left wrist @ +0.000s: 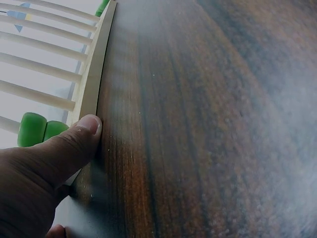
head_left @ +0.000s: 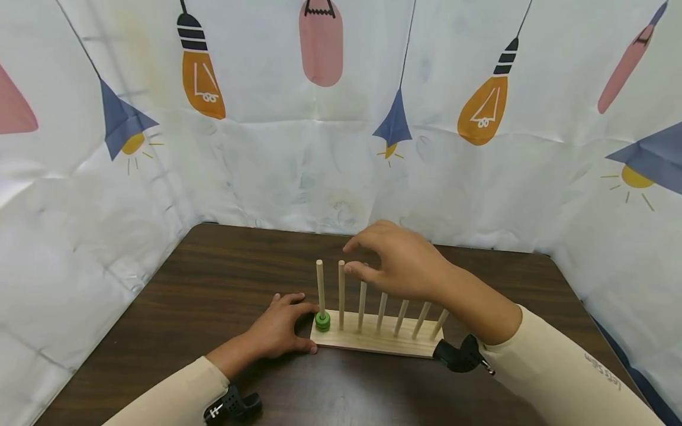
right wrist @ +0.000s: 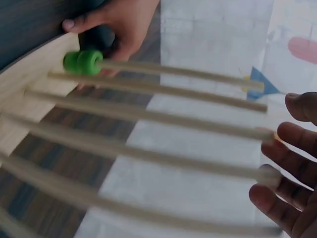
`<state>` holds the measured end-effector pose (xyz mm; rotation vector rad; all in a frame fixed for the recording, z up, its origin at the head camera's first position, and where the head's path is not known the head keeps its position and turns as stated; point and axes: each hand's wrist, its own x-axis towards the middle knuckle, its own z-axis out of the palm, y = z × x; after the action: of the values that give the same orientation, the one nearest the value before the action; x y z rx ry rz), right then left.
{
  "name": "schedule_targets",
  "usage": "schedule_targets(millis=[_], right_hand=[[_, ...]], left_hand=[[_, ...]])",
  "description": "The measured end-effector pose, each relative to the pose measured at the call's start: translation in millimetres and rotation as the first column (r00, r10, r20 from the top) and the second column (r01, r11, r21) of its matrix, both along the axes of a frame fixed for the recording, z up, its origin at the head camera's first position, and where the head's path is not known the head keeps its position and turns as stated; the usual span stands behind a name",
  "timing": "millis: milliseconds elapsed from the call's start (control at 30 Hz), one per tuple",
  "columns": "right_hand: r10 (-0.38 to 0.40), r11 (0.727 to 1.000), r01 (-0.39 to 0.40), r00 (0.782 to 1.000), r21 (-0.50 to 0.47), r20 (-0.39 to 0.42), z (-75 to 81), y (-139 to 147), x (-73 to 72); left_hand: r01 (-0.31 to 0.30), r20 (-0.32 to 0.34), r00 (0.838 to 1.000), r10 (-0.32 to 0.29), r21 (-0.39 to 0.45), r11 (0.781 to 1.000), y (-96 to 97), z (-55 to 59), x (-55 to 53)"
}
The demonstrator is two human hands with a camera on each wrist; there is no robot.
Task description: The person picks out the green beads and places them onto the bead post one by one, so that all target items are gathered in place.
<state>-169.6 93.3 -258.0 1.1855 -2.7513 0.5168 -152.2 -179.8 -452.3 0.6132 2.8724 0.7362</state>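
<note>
A pale wooden peg stand [head_left: 373, 337] lies on the table, with a row of several upright pegs. Two green rings [head_left: 322, 321] sit stacked at the bottom of its leftmost peg. My left hand [head_left: 282, 328] holds the stand's left end; in the left wrist view the thumb [left wrist: 81, 136] presses on the front edge of the base. Over the pegs hovers my right hand [head_left: 402, 260], fingers loosely bent and holding nothing. In the right wrist view its fingertips [right wrist: 270, 173] are near the peg tops; whether they touch is unclear. My right forearm hides the stand's far right end.
The dark brown wooden table [head_left: 224, 266] extends around the stand. A white printed sheet [head_left: 266, 177] hangs behind and at both sides. A green piece [left wrist: 102, 7] shows at the base's far end in the left wrist view, partly cut off.
</note>
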Motion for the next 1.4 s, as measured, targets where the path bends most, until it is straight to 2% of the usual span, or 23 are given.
schedule_targets(millis=[267,467,700,867,967,1133,1267,1400], right_hand=[[-0.064,0.998,0.064,0.997,0.0,-0.042,-0.1,44,0.7],[-0.141,0.99,0.141,0.99,0.001,-0.018,1.4,71,2.7],[-0.234,0.972,0.235,0.972,-0.021,0.031,5.0,104,9.9],[-0.269,0.963,0.269,0.963,-0.032,0.021,2.0,125,9.1],[-0.292,0.956,0.292,0.956,-0.034,0.005,-3.7,138,8.2],[-0.317,0.947,0.316,0.948,-0.056,-0.007,-21.8,162,6.5],[-0.345,0.938,0.344,0.939,-0.049,0.005,-38.7,181,6.7],[-0.388,0.92,0.391,0.919,-0.024,0.063,-57.0,196,10.7]], left_hand=[[-0.015,0.005,1.0,0.015,-0.008,1.0,0.6,0.1,0.9],[-0.017,0.0,1.0,0.017,-0.005,1.0,-0.1,-0.5,1.1],[-0.026,0.001,1.0,0.026,-0.003,1.0,-0.2,0.1,1.3],[-0.024,-0.007,1.0,0.024,-0.01,1.0,-0.6,0.3,1.0],[-0.027,-0.005,1.0,0.027,-0.013,1.0,-0.6,0.1,0.8],[-0.033,-0.002,0.999,0.033,-0.012,0.999,-0.2,0.2,0.8],[-0.029,-0.005,1.0,0.029,-0.012,1.0,0.6,0.5,0.4],[-0.022,-0.003,1.0,0.022,-0.007,1.0,1.5,0.2,0.2]])
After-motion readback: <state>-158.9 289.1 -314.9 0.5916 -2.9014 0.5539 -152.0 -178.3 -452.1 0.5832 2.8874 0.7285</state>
